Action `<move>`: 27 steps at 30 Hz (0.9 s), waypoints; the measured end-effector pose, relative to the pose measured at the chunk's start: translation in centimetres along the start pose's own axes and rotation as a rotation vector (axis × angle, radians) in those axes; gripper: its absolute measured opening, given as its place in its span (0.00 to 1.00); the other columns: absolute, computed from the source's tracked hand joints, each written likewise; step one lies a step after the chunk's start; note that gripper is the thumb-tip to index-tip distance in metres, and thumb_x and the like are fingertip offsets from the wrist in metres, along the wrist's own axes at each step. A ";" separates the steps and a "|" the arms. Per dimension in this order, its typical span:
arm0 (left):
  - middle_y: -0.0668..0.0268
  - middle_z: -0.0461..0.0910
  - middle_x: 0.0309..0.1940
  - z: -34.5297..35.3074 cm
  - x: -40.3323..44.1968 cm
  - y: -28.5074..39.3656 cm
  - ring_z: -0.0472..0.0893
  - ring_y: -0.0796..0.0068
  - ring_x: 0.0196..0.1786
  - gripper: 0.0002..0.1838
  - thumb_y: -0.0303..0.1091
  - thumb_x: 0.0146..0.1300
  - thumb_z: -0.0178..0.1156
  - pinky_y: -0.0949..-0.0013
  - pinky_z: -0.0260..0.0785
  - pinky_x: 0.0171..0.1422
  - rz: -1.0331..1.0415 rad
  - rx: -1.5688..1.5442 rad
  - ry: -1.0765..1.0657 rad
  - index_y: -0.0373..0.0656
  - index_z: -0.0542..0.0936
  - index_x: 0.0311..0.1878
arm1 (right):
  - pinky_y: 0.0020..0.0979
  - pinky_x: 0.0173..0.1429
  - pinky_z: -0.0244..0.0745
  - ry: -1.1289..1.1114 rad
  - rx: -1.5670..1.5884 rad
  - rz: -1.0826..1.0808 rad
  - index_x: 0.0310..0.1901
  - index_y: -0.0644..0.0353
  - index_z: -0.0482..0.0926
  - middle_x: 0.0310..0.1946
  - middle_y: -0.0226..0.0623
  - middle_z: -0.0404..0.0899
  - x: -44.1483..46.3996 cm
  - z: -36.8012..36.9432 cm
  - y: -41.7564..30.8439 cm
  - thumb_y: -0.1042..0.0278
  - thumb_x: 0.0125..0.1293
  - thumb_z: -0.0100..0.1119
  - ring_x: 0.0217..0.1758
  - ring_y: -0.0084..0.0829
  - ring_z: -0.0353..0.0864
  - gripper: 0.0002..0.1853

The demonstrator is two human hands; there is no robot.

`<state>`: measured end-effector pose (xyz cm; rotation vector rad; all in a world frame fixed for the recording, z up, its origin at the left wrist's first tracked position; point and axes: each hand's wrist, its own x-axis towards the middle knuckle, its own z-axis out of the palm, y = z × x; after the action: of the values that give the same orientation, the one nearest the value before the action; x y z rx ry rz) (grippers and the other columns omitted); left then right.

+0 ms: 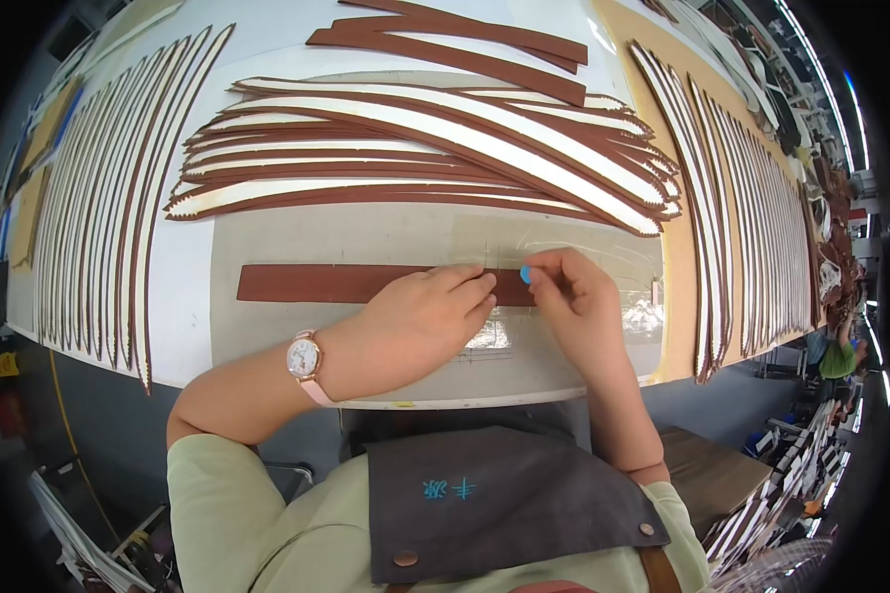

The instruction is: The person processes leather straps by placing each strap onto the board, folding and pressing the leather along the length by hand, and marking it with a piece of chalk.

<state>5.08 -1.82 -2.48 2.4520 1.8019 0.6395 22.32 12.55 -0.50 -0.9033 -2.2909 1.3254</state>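
Observation:
A brown leather-like strip [311, 284] lies lengthwise on a greyish cutting mat [297, 346] in front of me. My left hand [427, 314] rests on the strip with its fingers stretched out and pressing near the strip's right part; a watch with a pink strap [305, 358] is on that wrist. At the strip's right end, my right hand [576, 295] is closed in a pinch on a small blue object [526, 275]. Most of that blue object is hidden by the fingers, so its kind is unclear.
Beyond the mat lies a pile of brown strips with white faces [415, 148]. Several plain brown strips [455, 49] sit at the far edge. Rows of similar strips stand at the left [119, 208] and at the right [752, 217]. The table's front edge is close to my apron [504, 504].

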 end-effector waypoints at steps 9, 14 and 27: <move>0.58 0.80 0.64 0.1 -0.2 -0.1 0.77 0.63 0.70 0.19 0.28 0.64 0.59 0.64 0.78 0.65 0.008 0.019 -0.020 0.37 0.83 0.58 | 0.31 0.38 0.77 -0.059 -0.124 -0.135 0.46 0.65 0.81 0.34 0.41 0.81 -1.6 1.0 0.5 0.82 0.64 0.62 0.32 0.32 0.81 0.09; 0.59 0.79 0.66 -0.2 -0.3 -0.1 0.74 0.64 0.73 0.20 0.28 0.66 0.58 0.65 0.77 0.67 0.005 0.036 -0.056 0.37 0.82 0.60 | 0.41 0.38 0.77 -0.049 -0.181 -0.252 0.43 0.65 0.80 0.33 0.45 0.79 -1.9 1.8 0.9 0.85 0.59 0.61 0.34 0.45 0.81 0.10; 0.59 0.79 0.66 -0.1 -0.2 -0.1 0.74 0.65 0.73 0.19 0.29 0.66 0.58 0.65 0.75 0.71 0.005 0.043 -0.065 0.36 0.83 0.59 | 0.44 0.41 0.77 -0.053 -0.343 -0.406 0.42 0.65 0.79 0.33 0.44 0.79 -1.9 2.2 1.0 0.84 0.55 0.62 0.38 0.47 0.81 0.12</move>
<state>4.87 -2.00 -2.44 2.4748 1.8043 0.5200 22.79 10.19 -2.47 -0.4564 -2.6102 0.8102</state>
